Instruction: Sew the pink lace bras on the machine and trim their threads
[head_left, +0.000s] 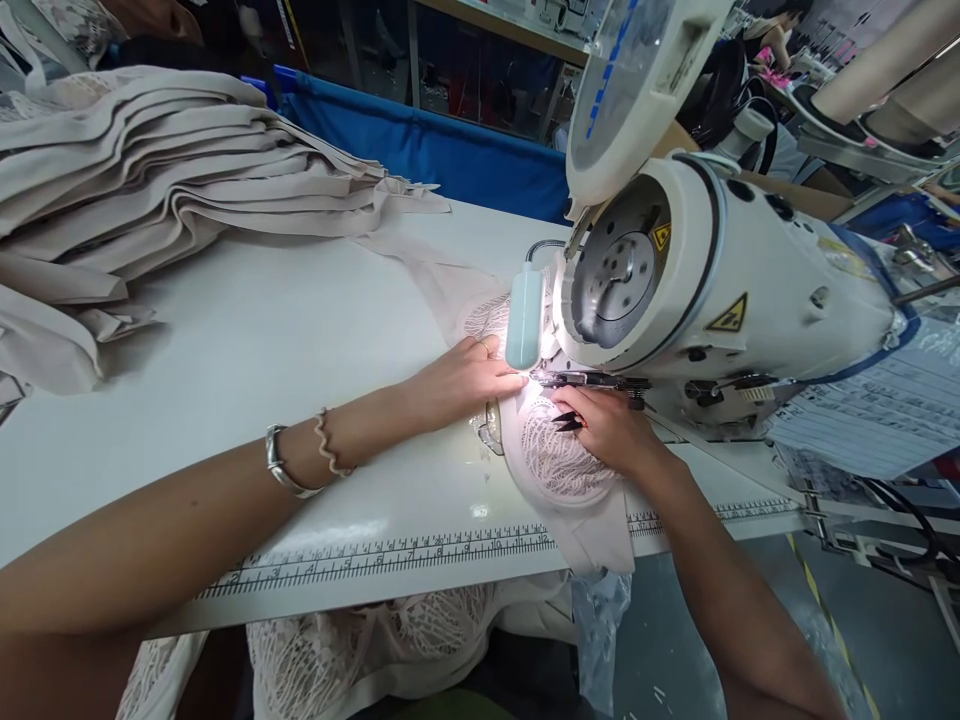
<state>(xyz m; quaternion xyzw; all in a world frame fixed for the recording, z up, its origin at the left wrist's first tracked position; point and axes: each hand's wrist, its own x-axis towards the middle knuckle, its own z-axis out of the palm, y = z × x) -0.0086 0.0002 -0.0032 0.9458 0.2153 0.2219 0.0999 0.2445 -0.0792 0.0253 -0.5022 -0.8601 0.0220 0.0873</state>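
Observation:
A pale pink lace bra [562,455] lies under the head of a white sewing machine [675,270], one cup on the near side and the other partly behind the lamp. My left hand [472,378] is closed on the fabric at the left of the needle area, thumb and fingertips close to the presser foot. Thread snips [568,421] with dark blades stick out of my right hand [611,425], whose fingers are wrapped round them while it rests on the near cup's right edge. The needle itself is hidden by glare and machine parts.
A tall pile of beige bra pieces [172,190] covers the table's far left. A small lamp [525,318] hangs beside the machine head. A ruler strip [420,555] runs along the front edge, with more lace bras [315,660] below. Behind is blue cloth [435,145].

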